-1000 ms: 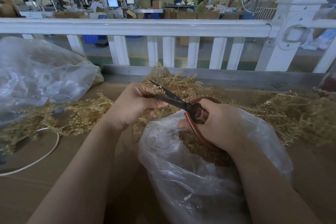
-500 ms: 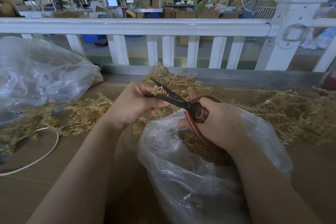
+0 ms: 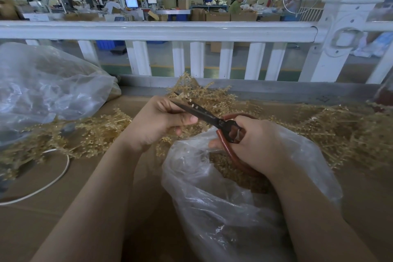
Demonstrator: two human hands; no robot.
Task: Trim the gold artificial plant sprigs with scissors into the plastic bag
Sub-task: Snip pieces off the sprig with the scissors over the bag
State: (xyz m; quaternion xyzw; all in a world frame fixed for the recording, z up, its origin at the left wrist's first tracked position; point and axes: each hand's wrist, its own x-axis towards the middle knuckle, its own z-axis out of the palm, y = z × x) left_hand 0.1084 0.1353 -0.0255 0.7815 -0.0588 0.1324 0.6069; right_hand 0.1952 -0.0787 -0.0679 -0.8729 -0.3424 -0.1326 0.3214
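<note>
Brown cardboard bench top (image 3: 53, 208) ran under a white railing (image 3: 157, 30), w/ gold sprigs (image 3: 102, 132) heaped behind the plastic bag (image 3: 223, 204). Left hand (image 3: 157, 123) pinched one sprig just behind the bag's mouth. Right hand (image 3: 253, 144) gripped the scissors (image 3: 204, 114) over the bag, blades nearly closed. Best approach, I'd judge: keep the cut point above the opening so bits drop in, fingertips back from the blades.
</note>
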